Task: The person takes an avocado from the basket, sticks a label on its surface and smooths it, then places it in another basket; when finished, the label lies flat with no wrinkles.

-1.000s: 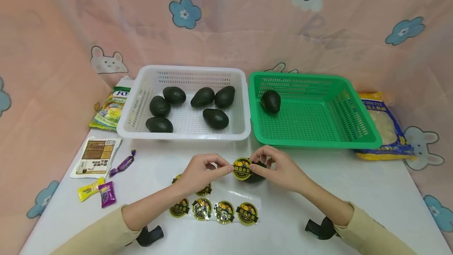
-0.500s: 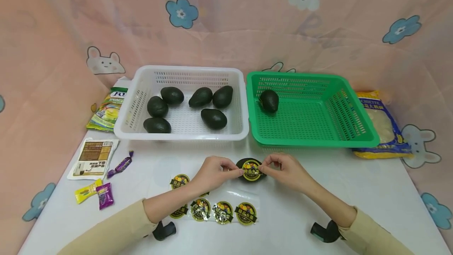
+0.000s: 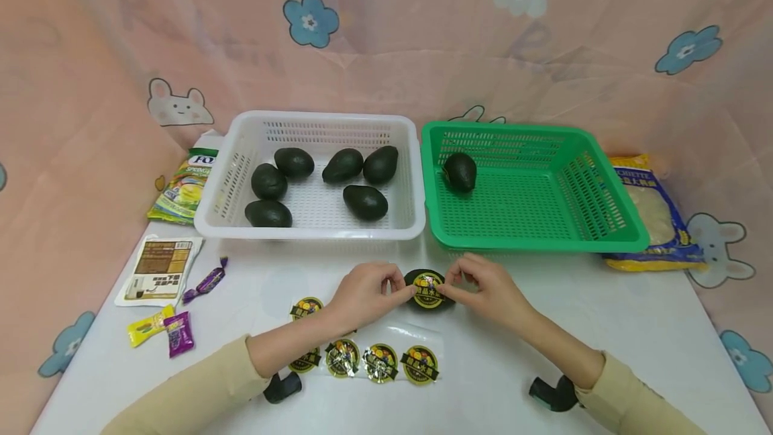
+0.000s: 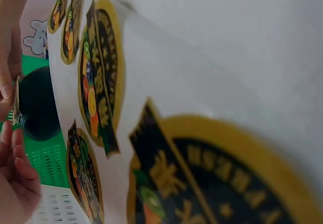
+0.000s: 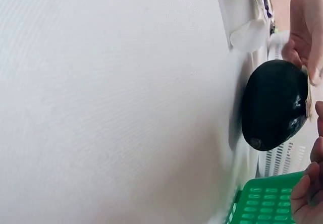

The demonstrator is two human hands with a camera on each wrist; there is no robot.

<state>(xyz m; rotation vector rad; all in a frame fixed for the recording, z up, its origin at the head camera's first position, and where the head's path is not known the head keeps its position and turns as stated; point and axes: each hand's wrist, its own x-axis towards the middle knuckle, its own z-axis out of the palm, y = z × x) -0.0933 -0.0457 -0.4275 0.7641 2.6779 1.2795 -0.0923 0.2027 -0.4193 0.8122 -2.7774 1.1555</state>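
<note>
We see both hands meeting over one avocado (image 5: 275, 105), which lies on its side on the table (image 3: 483, 368), in front of the two baskets and near the line where they meet. A round black-and-gold label (image 3: 428, 291) sits against its upper face. The left hand (image 3: 368, 294) pinches the label's left edge, thumb and fingertip closed on it with almost no gap. The right hand (image 3: 486, 291) pinches the opposite edge in the same narrow grip. From the right wrist we see part of the label's rim standing a little off the dark skin; how much of it touches, we cannot tell.

Just below the left hand we find a clear sheet (image 3: 417, 333) bearing more such labels, some of them partly hidden by the left forearm.

Behind the hands, the white basket (image 3: 309, 234) holds six avocados, and the green basket (image 3: 519, 207) beside it holds one, near its left wall. To the left we see a yellow-green bag (image 3: 184, 188), a white pouch (image 3: 160, 270), a twisted purple sweet (image 3: 205, 285), and a yellow sweet (image 3: 149, 327) touching a purple packet (image 3: 179, 335). At the right, a blue-and-yellow bag (image 3: 655, 217) leans by the green basket. A pink cloth (image 3: 386, 72) hangs behind everything.
</note>
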